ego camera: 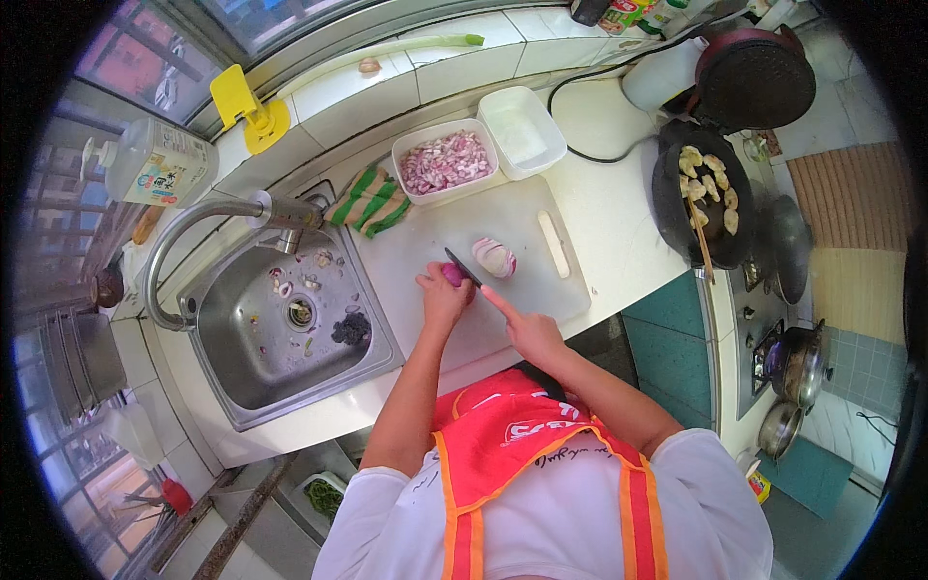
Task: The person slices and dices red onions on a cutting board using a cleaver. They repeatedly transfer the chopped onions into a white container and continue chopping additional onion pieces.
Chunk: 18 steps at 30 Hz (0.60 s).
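On a white plastic cutting board (pixel 406 250), my left hand (pixel 444 296) grips a piece of red onion (pixel 453 273) from above. A kitchen knife (pixel 462 267) with a dark blade is in my right hand (pixel 533 333), index finger stretched along it. Its blade lies against the right side of the onion piece. Just right of the blade rests a sliced part of red onion (pixel 494 257), its cut layers showing. Behind the board, a white plastic container (pixel 401 170) holds chopped red onion (pixel 446 162).
A steel sink (pixel 246 370) with onion scraps and a curved faucet (pixel 163 246) lies left. An empty white container (pixel 522 130) and a green-striped cloth (pixel 371 203) sit behind the board. At right, an electric pan (pixel 670 210) holds food pieces and chopsticks (pixel 703 246); a gas stove (pixel 750 348) stands beyond.
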{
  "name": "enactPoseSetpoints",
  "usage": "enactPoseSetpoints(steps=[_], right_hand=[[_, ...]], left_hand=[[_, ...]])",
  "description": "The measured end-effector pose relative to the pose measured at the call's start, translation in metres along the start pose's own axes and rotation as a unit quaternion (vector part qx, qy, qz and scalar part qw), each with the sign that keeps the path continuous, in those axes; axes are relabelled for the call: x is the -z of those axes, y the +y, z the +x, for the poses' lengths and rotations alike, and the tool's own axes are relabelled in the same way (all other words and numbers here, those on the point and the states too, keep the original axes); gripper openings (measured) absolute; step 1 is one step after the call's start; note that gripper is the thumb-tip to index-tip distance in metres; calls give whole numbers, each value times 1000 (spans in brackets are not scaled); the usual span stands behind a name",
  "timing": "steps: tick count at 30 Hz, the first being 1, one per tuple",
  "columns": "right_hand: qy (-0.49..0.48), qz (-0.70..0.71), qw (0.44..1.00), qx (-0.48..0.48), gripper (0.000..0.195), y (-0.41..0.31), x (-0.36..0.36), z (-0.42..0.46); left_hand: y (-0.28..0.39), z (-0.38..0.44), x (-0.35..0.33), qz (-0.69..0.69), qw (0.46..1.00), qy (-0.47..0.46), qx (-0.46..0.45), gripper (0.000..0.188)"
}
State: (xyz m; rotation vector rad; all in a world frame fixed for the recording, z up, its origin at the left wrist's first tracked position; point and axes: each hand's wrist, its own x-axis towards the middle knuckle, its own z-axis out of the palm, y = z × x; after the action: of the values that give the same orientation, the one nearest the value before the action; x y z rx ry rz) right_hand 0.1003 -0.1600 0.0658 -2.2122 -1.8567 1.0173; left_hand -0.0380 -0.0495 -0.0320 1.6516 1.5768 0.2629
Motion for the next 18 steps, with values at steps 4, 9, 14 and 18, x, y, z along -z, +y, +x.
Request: enactPoseSetpoints(steps=[4, 9, 14, 18], right_hand=[[16, 2, 1000, -10, 71, 4, -19, 21], [45, 34, 998, 24, 71, 6, -5, 5], [-28, 10, 999, -17, 71, -10, 9, 8], [-8, 18, 1000, -11, 70, -7, -7, 26]], left_hand=[[8, -3, 5, -19, 1000, 1, 17, 62], [1, -4, 4, -42, 999, 26, -13, 63], [-8, -4, 2, -50, 998, 16, -24, 63], [-8, -2, 2, -76, 997, 17, -26, 61]])
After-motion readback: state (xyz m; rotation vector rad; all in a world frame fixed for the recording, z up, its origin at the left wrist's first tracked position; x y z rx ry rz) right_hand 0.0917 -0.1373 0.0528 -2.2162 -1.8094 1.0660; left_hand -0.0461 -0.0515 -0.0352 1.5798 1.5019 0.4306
